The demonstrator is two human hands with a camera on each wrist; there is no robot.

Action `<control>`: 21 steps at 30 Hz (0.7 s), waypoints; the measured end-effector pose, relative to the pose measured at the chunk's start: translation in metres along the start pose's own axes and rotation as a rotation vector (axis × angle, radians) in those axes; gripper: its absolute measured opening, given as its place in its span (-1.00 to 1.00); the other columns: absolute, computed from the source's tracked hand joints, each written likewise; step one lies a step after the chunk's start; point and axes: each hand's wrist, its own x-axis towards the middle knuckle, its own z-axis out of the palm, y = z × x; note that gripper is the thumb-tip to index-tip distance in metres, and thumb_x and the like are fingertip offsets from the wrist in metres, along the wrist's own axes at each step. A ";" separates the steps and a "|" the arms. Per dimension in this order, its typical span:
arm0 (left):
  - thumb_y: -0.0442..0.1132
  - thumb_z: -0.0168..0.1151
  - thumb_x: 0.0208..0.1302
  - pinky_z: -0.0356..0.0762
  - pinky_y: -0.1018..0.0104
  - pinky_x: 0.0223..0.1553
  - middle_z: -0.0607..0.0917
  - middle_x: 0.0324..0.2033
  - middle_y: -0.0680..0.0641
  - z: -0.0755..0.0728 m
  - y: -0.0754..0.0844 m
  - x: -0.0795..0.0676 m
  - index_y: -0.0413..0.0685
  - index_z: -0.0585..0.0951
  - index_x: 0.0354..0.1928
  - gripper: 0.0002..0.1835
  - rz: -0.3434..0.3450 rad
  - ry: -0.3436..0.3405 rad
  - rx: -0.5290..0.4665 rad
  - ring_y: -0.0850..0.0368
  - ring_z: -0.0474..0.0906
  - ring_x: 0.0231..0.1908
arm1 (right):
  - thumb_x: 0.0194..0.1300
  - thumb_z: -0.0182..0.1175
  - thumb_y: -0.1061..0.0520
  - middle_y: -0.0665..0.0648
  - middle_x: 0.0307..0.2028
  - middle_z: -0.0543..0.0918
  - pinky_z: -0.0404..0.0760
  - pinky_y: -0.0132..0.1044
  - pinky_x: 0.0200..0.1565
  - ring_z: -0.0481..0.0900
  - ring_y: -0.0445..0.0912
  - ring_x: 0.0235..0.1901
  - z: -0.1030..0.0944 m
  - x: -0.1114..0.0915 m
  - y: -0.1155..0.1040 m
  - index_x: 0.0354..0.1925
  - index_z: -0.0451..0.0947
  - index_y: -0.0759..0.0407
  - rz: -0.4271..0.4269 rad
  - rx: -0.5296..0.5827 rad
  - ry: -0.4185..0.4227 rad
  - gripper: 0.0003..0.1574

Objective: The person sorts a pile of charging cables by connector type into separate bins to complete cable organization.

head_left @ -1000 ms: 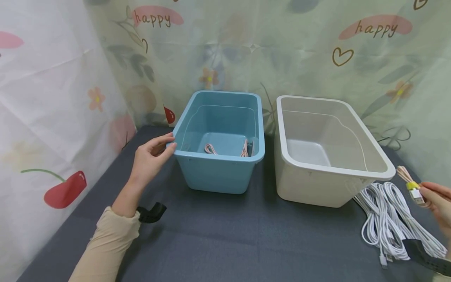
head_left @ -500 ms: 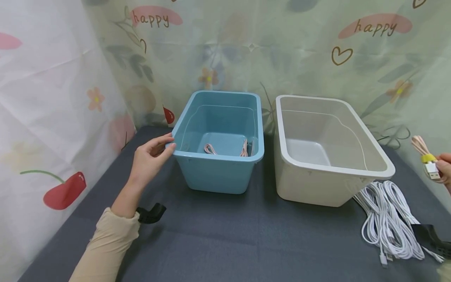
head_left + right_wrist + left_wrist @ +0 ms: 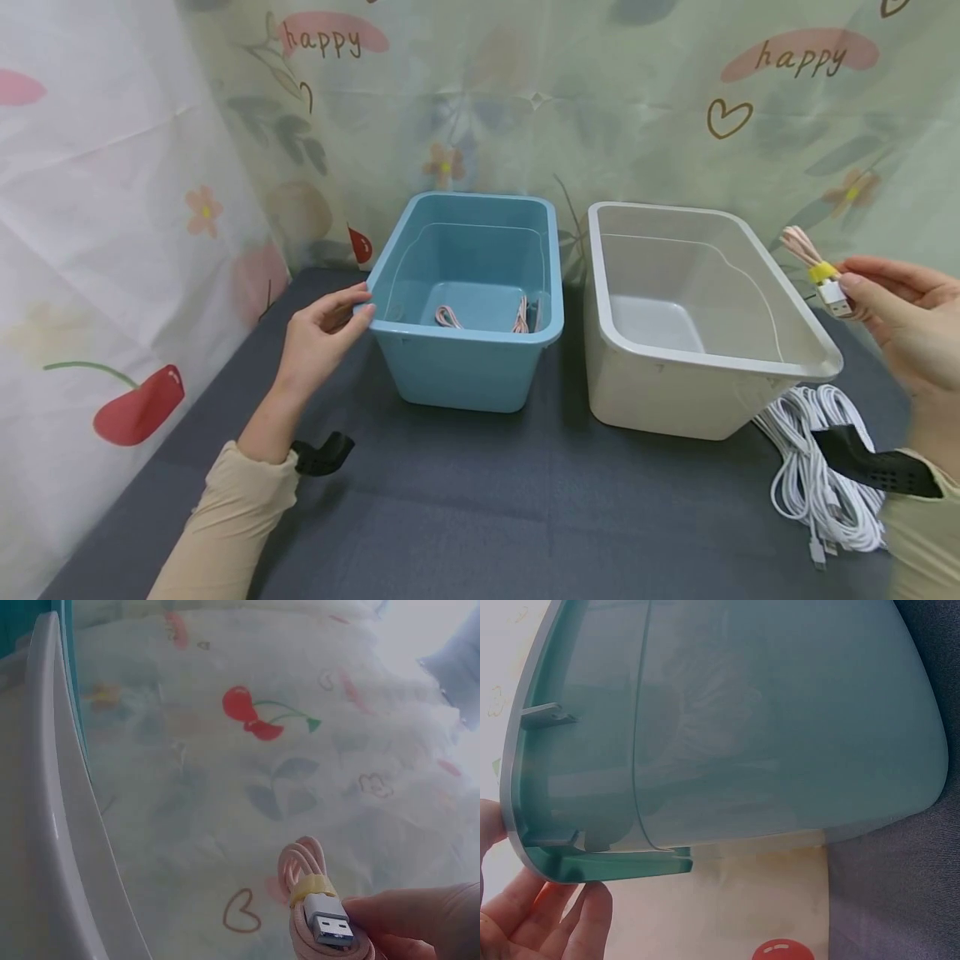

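Observation:
My left hand (image 3: 318,342) grips the near left corner of the blue bin's rim. In the left wrist view, the thumb and fingers (image 3: 592,922) lie on either side of that blue bin (image 3: 742,727). My right hand (image 3: 918,325) pinches a coiled pink USB cable (image 3: 801,244), held above the right edge of the beige bin (image 3: 660,400). A yellow tie binds the coil, and its white USB plug (image 3: 330,919) shows in the right wrist view. Two bundles of pink cable (image 3: 447,317) lie inside the blue bin, partly hidden by its front wall.
White coiled cables (image 3: 817,475) lie on the dark cloth right of the beige bin, partly behind my right wrist's black strap (image 3: 873,462). The two bins stand side by side before a printed curtain (image 3: 525,100). Another curtain hangs at the left.
My right hand first went right, partly out of the head view, then came back left and up with the pink cable, nearer the beige bin. The left hand stays on the rim.

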 end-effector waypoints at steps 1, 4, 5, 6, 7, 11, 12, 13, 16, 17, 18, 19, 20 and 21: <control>-0.04 0.17 0.20 0.46 0.14 0.09 0.51 0.15 -0.06 0.000 0.000 0.000 -0.11 0.54 0.06 -0.57 0.002 0.002 0.003 0.06 0.47 0.13 | 0.11 0.09 0.52 0.06 -0.44 0.72 0.56 -0.52 -0.51 0.63 -0.22 -0.50 0.007 0.001 -0.001 -0.32 0.66 0.30 0.025 -0.038 0.007 -0.72; -0.02 0.17 0.20 0.46 0.15 0.09 0.51 0.15 -0.06 0.001 -0.001 0.000 -0.11 0.55 0.05 -0.56 0.005 0.006 0.008 0.06 0.47 0.13 | 0.08 0.18 0.43 0.00 -0.46 0.72 0.56 -0.53 -0.49 0.61 -0.24 -0.51 0.025 0.004 -0.004 -0.32 0.67 0.21 0.091 -0.151 -0.001 -0.77; -0.02 0.17 0.20 0.46 0.15 0.09 0.51 0.15 -0.05 0.001 0.000 0.000 -0.10 0.55 0.05 -0.56 0.004 0.006 0.010 0.06 0.47 0.13 | 0.08 0.20 0.39 -0.02 -0.46 0.72 0.56 -0.53 -0.48 0.60 -0.25 -0.51 0.030 0.004 -0.006 -0.31 0.67 0.19 0.114 -0.184 -0.008 -0.79; -0.02 0.17 0.20 0.46 0.14 0.09 0.51 0.15 -0.06 0.001 0.000 0.000 -0.10 0.55 0.06 -0.56 0.003 0.005 0.012 0.06 0.47 0.13 | 0.08 0.21 0.38 -0.02 -0.45 0.72 0.57 -0.53 -0.47 0.60 -0.25 -0.50 0.035 0.005 -0.006 -0.31 0.67 0.18 0.123 -0.204 -0.026 -0.79; -0.02 0.17 0.20 0.46 0.15 0.09 0.51 0.15 -0.05 0.001 0.000 0.000 -0.10 0.55 0.05 -0.56 0.001 0.006 0.009 0.06 0.47 0.13 | 0.08 0.21 0.38 -0.02 -0.45 0.72 0.57 -0.52 -0.46 0.60 -0.24 -0.49 0.040 0.006 -0.006 -0.29 0.66 0.19 0.132 -0.215 -0.050 -0.79; -0.02 0.17 0.20 0.45 0.11 0.10 0.51 0.15 -0.07 0.001 0.000 0.001 -0.10 0.55 0.06 -0.56 -0.005 0.003 0.007 0.05 0.47 0.13 | 0.08 0.21 0.41 0.02 -0.43 0.72 0.58 -0.52 -0.40 0.62 -0.22 -0.45 0.061 0.010 -0.005 -0.27 0.66 0.22 0.170 -0.189 -0.111 -0.77; -0.03 0.17 0.20 0.45 0.11 0.10 0.51 0.15 -0.07 0.001 0.000 0.001 -0.10 0.55 0.06 -0.56 -0.006 0.002 0.005 0.05 0.47 0.13 | 0.08 0.19 0.43 0.03 -0.43 0.72 0.58 -0.52 -0.39 0.63 -0.22 -0.45 0.066 0.011 -0.004 -0.27 0.66 0.24 0.168 -0.171 -0.131 -0.76; -0.03 0.17 0.20 0.45 0.11 0.10 0.51 0.15 -0.07 0.001 0.000 0.001 -0.10 0.55 0.06 -0.56 -0.008 0.003 0.003 0.05 0.47 0.13 | 0.07 0.20 0.43 0.04 -0.43 0.72 0.58 -0.52 -0.38 0.64 -0.21 -0.45 0.071 0.013 -0.003 -0.27 0.66 0.24 0.175 -0.161 -0.144 -0.76; -0.03 0.17 0.20 0.45 0.11 0.10 0.50 0.15 -0.07 0.001 0.000 0.001 -0.11 0.54 0.06 -0.56 -0.004 0.001 0.005 0.04 0.46 0.14 | 0.07 0.19 0.45 0.07 -0.43 0.72 0.58 -0.50 -0.37 0.64 -0.19 -0.44 0.086 0.017 0.000 -0.27 0.65 0.27 0.169 -0.136 -0.189 -0.76; -0.02 0.17 0.20 0.45 0.12 0.10 0.51 0.15 -0.06 0.001 0.000 0.001 -0.11 0.54 0.06 -0.56 -0.004 0.001 0.004 0.05 0.47 0.14 | 0.06 0.20 0.45 0.07 -0.42 0.72 0.58 -0.49 -0.37 0.64 -0.19 -0.43 0.091 0.019 0.001 -0.27 0.65 0.28 0.173 -0.132 -0.199 -0.76; -0.02 0.17 0.20 0.45 0.12 0.10 0.51 0.15 -0.06 0.001 0.000 0.001 -0.11 0.54 0.06 -0.56 -0.005 0.001 0.004 0.05 0.47 0.14 | 0.06 0.21 0.43 0.07 -0.42 0.72 0.57 -0.49 -0.38 0.63 -0.19 -0.43 0.096 0.020 0.002 -0.28 0.65 0.27 0.173 -0.137 -0.207 -0.77; -0.03 0.17 0.20 0.45 0.11 0.10 0.51 0.15 -0.07 0.001 0.000 0.001 -0.11 0.54 0.06 -0.56 -0.005 0.001 0.005 0.05 0.47 0.14 | 0.05 0.22 0.42 0.07 -0.41 0.72 0.57 -0.48 -0.38 0.62 -0.19 -0.43 0.102 0.022 0.004 -0.28 0.65 0.27 0.174 -0.140 -0.213 -0.78; -0.03 0.17 0.20 0.45 0.11 0.10 0.51 0.15 -0.07 0.000 0.000 0.000 -0.11 0.54 0.06 -0.56 -0.005 0.002 0.003 0.05 0.47 0.14 | 0.05 0.23 0.40 0.06 -0.41 0.71 0.56 -0.48 -0.38 0.61 -0.19 -0.43 0.107 0.023 0.005 -0.28 0.66 0.27 0.174 -0.151 -0.216 -0.79; -0.03 0.18 0.20 0.44 0.11 0.10 0.51 0.15 -0.06 0.000 0.000 0.000 -0.10 0.55 0.05 -0.56 -0.007 0.002 0.000 0.05 0.47 0.13 | 0.04 0.26 0.37 0.04 -0.41 0.71 0.55 -0.49 -0.39 0.60 -0.20 -0.43 0.113 0.024 0.006 -0.29 0.66 0.25 0.178 -0.174 -0.212 -0.80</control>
